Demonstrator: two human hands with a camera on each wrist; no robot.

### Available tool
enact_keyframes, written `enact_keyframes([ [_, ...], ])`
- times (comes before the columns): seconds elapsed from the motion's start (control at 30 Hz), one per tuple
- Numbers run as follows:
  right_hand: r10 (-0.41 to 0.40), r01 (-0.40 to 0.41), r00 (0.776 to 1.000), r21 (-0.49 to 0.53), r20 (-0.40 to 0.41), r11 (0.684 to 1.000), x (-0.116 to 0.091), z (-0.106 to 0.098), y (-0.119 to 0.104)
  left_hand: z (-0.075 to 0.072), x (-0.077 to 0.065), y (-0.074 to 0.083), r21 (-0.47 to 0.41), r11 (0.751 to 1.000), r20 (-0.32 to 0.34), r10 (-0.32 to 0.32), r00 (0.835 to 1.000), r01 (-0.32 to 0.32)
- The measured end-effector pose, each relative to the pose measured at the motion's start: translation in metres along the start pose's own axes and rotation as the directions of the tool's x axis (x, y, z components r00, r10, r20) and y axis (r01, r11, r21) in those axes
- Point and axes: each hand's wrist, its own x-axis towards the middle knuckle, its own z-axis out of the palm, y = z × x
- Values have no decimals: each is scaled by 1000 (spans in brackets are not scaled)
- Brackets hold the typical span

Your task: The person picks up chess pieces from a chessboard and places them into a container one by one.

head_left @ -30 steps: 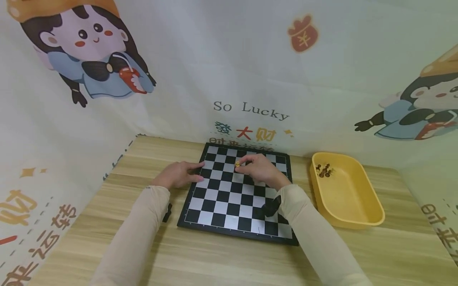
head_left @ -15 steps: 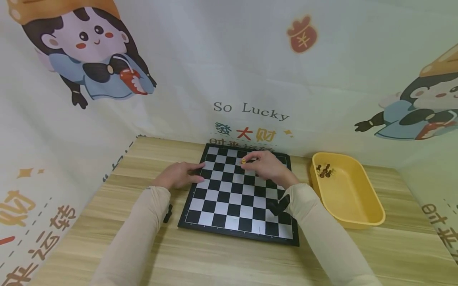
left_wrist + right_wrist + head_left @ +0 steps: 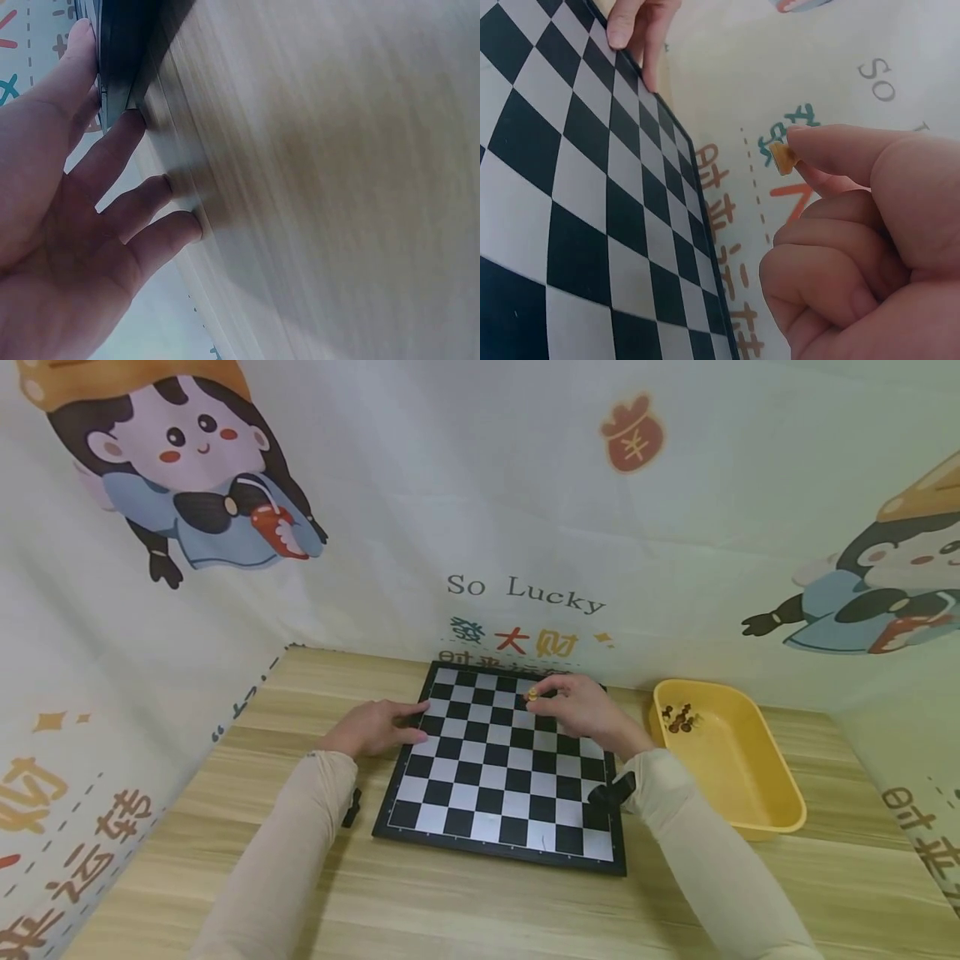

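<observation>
A black-and-white chessboard point(image 3: 480, 772) lies on the wooden table in the head view. My right hand point(image 3: 581, 706) is over its far right part, pinching a small yellow chess piece point(image 3: 532, 694) between thumb and forefinger. The right wrist view shows that chess piece point(image 3: 783, 158) apart from the board, its exact kind covered by the fingertips. At the board's left edge rests my left hand point(image 3: 375, 727), with thumb and forefinger extended onto the border. In the left wrist view the other fingers point(image 3: 161, 236) of that hand reach down to the table.
A yellow plastic bin point(image 3: 731, 768) stands right of the board, with several dark brown and yellowish chess pieces point(image 3: 680, 720) in its far left corner. Behind the table hangs a printed white cloth point(image 3: 525, 510), close to the board's far edge.
My right hand has moved to the right across the far part of the board, still pinching the yellow chess piece. The left hand has stayed at the board's left edge.
</observation>
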Motion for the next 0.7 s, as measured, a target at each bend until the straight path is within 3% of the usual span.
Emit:
enact_keyframes([
  [0.7,56,-56,996,2,-62,998,-26,-43,12,-1,-1,0,-2,1000,13,-8,1000,8],
])
